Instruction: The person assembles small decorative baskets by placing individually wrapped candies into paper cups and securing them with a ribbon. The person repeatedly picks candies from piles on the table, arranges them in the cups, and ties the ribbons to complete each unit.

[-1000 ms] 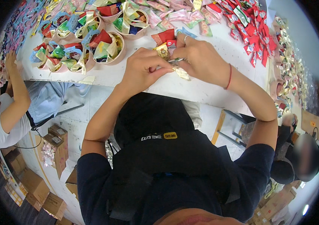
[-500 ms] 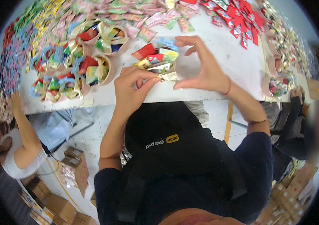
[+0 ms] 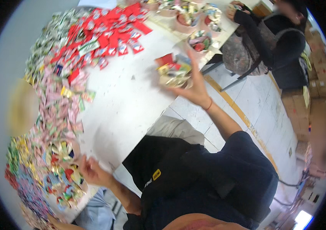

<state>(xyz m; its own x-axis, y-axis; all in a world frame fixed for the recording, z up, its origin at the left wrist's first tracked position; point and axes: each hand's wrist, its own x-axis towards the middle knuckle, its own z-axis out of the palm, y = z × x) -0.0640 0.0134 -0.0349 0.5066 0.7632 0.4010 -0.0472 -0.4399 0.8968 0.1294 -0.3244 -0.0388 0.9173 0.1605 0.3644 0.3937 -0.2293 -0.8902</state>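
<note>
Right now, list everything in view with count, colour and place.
Table: one, white, centre.
Red packets: many, red, upper left.
Pink packets: many, mostly pink, left.
Blue packets: many, blue-purple, lower left.
Left-side tubs: several overlapping, pale pink, lower left.
Upper tubs: several, pale pink, top, right of centre.
Held tub: one, pale with colourful packets, right of centre.
Cardboard boxes: many, brown, right.
Co-worker: one, dark clothing, top right.
Right hand: one, bare, around the held tub.
Left hand: one, bare, blurred, beside the left-side tubs.
</note>
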